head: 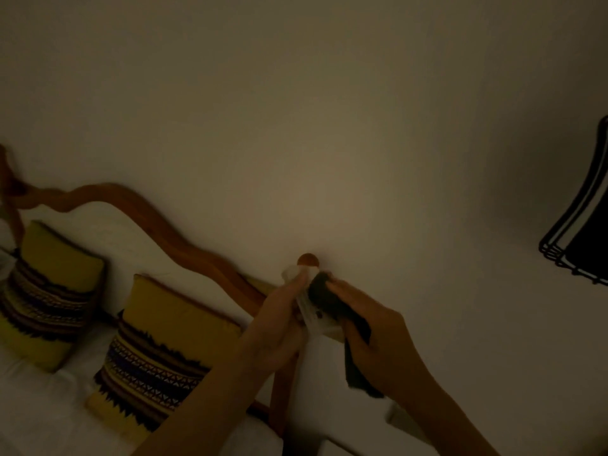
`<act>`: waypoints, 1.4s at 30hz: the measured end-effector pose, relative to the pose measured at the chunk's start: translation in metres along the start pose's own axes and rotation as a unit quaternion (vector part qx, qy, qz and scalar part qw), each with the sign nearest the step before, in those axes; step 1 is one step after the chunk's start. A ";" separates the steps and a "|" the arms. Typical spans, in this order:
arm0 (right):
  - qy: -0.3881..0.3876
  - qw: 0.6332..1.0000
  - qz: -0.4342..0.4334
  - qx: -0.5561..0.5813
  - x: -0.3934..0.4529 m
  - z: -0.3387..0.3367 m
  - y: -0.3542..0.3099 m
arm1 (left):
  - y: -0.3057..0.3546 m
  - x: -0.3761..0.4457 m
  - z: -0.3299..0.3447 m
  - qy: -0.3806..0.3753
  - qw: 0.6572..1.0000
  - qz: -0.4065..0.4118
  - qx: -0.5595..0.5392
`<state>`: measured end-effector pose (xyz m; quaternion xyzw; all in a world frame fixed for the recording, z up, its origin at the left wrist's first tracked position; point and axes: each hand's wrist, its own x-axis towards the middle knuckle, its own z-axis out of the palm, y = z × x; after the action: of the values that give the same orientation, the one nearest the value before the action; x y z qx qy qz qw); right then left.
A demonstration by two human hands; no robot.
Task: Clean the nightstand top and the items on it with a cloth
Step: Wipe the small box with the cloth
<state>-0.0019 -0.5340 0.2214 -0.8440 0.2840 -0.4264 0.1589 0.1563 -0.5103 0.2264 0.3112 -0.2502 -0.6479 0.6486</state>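
The room is dim. My left hand holds a long white object, possibly a remote control, up in front of the wall. My right hand grips a dark cloth and presses it against the white object's upper part; the cloth's loose end hangs down below my palm. The nightstand top is hidden: only a pale corner shows under my right forearm.
A wooden headboard with a round post knob runs along the white wall. Two yellow patterned pillows lean on the white bed at left. A black painted shape is on the wall at right.
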 end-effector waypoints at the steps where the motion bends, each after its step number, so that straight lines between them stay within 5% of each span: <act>1: -0.014 1.000 -0.011 0.000 -0.010 0.001 -0.002 | 0.003 0.002 -0.003 0.009 1.000 0.007 -0.011; 6: 0.005 1.000 0.005 0.007 -0.022 0.001 -0.008 | -0.016 -0.005 -0.006 -0.015 0.998 -0.027 0.060; 12: 0.017 0.997 0.076 -0.007 0.013 -0.018 -0.007 | -0.036 -0.013 -0.017 -0.170 0.969 0.013 0.176; 14: -0.013 0.995 0.098 -0.008 0.019 -0.021 -0.008 | -0.034 -0.007 -0.019 -0.092 0.947 0.059 0.303; 18: -0.051 0.998 0.027 -0.027 0.018 -0.018 -0.019 | -0.024 0.002 -0.028 0.009 0.827 0.177 0.534; 23: -0.076 0.995 0.060 -0.039 0.022 -0.019 -0.021 | -0.017 0.007 -0.026 0.049 0.768 0.178 0.614; 30: -0.071 0.997 0.004 -0.036 0.016 -0.009 -0.032 | -0.013 -0.002 -0.025 0.037 0.826 0.240 0.509; 34: 0.017 0.991 0.127 0.043 0.020 -0.017 -0.011 | -0.011 -0.003 -0.024 -0.020 0.864 0.219 0.453; 37: 0.002 0.956 0.226 0.188 0.014 -0.016 -0.004 | -0.008 -0.003 -0.025 -0.028 0.896 0.195 0.399; 42: -0.026 0.930 0.314 0.189 -0.010 0.003 0.006 | -0.006 0.006 -0.031 -0.012 0.932 0.194 0.306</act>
<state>-0.0065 -0.5323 0.2101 -0.6770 0.4446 -0.3780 0.4483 0.1753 -0.5136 0.2002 0.4322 -0.4994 -0.4051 0.6323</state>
